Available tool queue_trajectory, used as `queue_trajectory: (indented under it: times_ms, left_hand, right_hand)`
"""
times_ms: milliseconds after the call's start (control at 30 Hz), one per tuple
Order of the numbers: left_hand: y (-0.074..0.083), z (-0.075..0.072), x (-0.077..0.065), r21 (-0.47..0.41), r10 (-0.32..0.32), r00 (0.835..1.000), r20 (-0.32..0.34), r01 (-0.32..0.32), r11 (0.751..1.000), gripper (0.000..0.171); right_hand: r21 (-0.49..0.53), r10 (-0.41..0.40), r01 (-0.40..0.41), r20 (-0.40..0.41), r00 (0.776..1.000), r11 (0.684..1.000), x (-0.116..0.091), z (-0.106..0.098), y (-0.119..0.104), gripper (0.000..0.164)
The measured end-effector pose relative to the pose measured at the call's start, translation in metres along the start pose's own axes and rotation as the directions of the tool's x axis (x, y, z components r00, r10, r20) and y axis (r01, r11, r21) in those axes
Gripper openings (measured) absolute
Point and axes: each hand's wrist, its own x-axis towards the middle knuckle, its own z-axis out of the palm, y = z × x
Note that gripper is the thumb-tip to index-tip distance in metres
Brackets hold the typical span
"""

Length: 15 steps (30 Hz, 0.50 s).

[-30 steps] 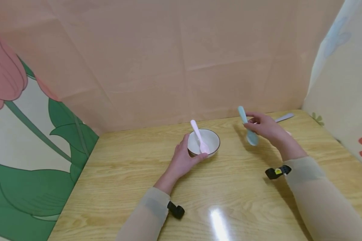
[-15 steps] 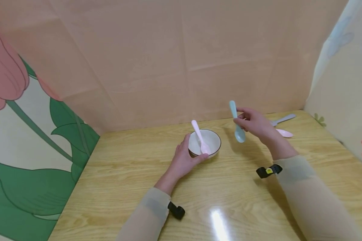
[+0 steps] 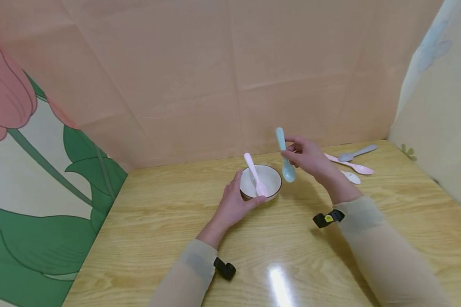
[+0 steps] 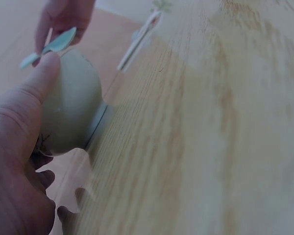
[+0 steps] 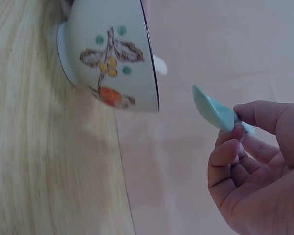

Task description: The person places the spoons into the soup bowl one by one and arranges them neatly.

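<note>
My left hand (image 3: 233, 202) grips a white bowl (image 3: 270, 181) by its near left side, thumb at the rim and fingers around the outside. A pink spoon (image 3: 250, 164) leans in the bowl, its handle rising past the far rim. In the right wrist view the bowl (image 5: 110, 54) shows a painted plant pattern and a dark rim. My right hand (image 3: 307, 157) pinches a mint-green spoon (image 3: 281, 138) by its handle, above the table and just right of the bowl. The spoon's head (image 5: 213, 110) points down in the head view, close beside the rim.
Right of my right hand lie a grey-blue spoon (image 3: 355, 154), a pink spoon (image 3: 361, 169) and a white one (image 3: 352, 177), partly behind the wrist. The wooden table (image 3: 146, 221) ends at a peach backdrop (image 3: 176, 85). A patterned side cloth (image 3: 442, 128) hangs at the right.
My right hand has carried the mint-green spoon leftward to beside the bowl, uncovering the spoons on the right. My left hand and the bowl have stayed in place.
</note>
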Motion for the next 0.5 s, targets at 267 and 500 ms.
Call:
queue_trajectory:
  times_ms: [267, 500]
  left_hand:
    - [0.001, -0.002, -0.002, 0.006, 0.011, 1.000, 0.003, -0.011, 1.000, 0.105]
    - [0.000, -0.005, -0.002, 0.004, 0.003, 1.000, 0.008, -0.003, 1.000, 0.107]
  right_hand:
    - [0.024, -0.008, 0.008, 0.025, 1.000, 1.000, -0.001, 0.016, -0.008, 0.058]
    - [0.033, -0.020, 0.020, 0.016, 1.000, 0.999, 0.000, 0.029, -0.012, 0.059]
